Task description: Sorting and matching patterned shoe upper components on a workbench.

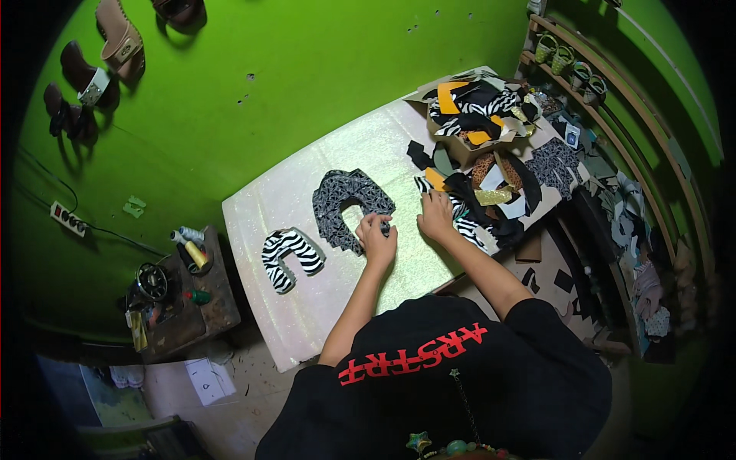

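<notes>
On the pale shimmering table, my left hand is closed around a small dark piece. It is beside a stack of grey-and-black patterned horseshoe-shaped cutouts. Farther left lies a stack of zebra-striped horseshoe cutouts, which neither hand touches. My right hand rests at the left edge of a scrap pile, its fingers stretched out over zebra-striped scraps. What lies under those fingertips is partly hidden.
A cardboard box of black, orange and zebra offcuts stands at the back right. Gold scraps lie before it. Shelves with small shoes line the right wall. On the left, a sewing machine and thread spools occupy a worn stand.
</notes>
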